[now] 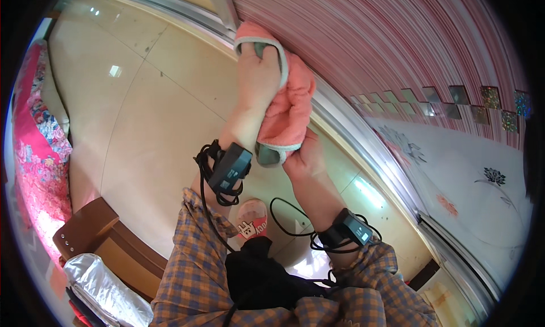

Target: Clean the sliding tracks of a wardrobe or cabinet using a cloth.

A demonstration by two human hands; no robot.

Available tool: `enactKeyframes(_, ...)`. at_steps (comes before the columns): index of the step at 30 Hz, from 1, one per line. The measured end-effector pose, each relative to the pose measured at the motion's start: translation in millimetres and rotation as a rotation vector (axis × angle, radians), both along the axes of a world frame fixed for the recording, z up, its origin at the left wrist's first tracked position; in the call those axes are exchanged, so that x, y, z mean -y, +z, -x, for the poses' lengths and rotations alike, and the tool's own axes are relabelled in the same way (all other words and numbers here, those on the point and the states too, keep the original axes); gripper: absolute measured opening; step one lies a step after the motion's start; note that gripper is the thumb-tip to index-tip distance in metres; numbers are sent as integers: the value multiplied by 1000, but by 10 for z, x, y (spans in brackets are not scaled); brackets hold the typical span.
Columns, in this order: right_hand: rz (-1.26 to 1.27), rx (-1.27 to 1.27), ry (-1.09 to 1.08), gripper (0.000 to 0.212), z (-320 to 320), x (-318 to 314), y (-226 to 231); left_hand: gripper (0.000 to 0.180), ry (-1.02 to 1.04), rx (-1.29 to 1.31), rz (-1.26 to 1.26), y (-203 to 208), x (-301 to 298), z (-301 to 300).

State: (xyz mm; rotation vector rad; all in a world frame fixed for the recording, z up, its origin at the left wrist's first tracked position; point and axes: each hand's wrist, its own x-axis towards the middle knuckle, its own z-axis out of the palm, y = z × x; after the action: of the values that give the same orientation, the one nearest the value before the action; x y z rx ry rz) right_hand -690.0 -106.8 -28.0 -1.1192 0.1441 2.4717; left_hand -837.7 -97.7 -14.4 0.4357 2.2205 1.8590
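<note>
A pink cloth [292, 102] with a pale edging and a grey-green underside hangs between my hands, creased and partly folded. My left hand [260, 71] is at its upper end, close to the striped wall, with the fingers wrapped into the fold and mostly covered by it. Lower down, my right hand [306, 156] is closed on the cloth's bottom edge, its fingertips tucked behind the fabric. Black devices with coiled cables are strapped to both wrists, the left device [230, 171] and the right device [349, 229].
A pink striped wall panel [363, 37] with small mirror tiles runs along the right, above a metal sliding track [335, 108]. To the left are a brown chair [108, 236], a silvery package [102, 284] and a floral pink cover [37, 151]. Tiled floor [153, 105] lies below.
</note>
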Motion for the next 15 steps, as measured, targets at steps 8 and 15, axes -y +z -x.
enactKeyframes(8,-22,69,-55,36,-670,64,-112,31,-211,-138,162,-28,-26,-977)
enactKeyframes(15,-90,-55,-77,39,-1254,50,-35,39,-406,-112,191,147,-12,-1597)
